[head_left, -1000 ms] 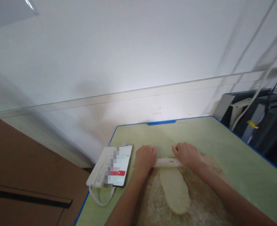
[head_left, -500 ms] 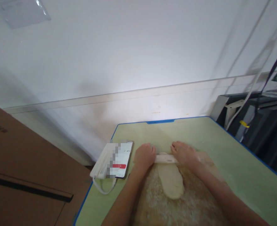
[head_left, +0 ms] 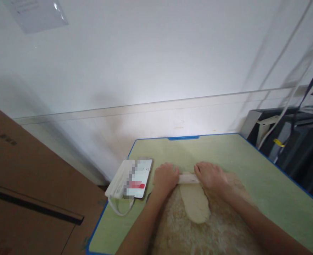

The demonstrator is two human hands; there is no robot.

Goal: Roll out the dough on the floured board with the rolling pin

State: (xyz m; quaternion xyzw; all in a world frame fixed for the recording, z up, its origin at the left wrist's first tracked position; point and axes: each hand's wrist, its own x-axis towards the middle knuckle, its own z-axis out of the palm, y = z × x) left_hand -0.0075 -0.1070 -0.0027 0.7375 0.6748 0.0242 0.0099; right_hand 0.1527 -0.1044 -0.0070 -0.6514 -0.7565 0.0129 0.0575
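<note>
A pale rolling pin lies crosswise over the far end of a long, flat oval of dough. Its left end is wrapped by my left hand, fingers curled over the top. My right hand is closed the same way around the right end. Only the pin's middle shows between my hands. Beneath the dough is a brown, flour-dusted board, partly covered by my forearms.
The pale green table has a blue edge and stands against a white wall. A phone and a white power bank with a cable lie at the left. A cardboard box is left; dark equipment stands right.
The view has shifted slightly, so everything sits a little further right. Both hands stay on the rolling pin at the dough's far end; any movement of the pin is too small to make out.
</note>
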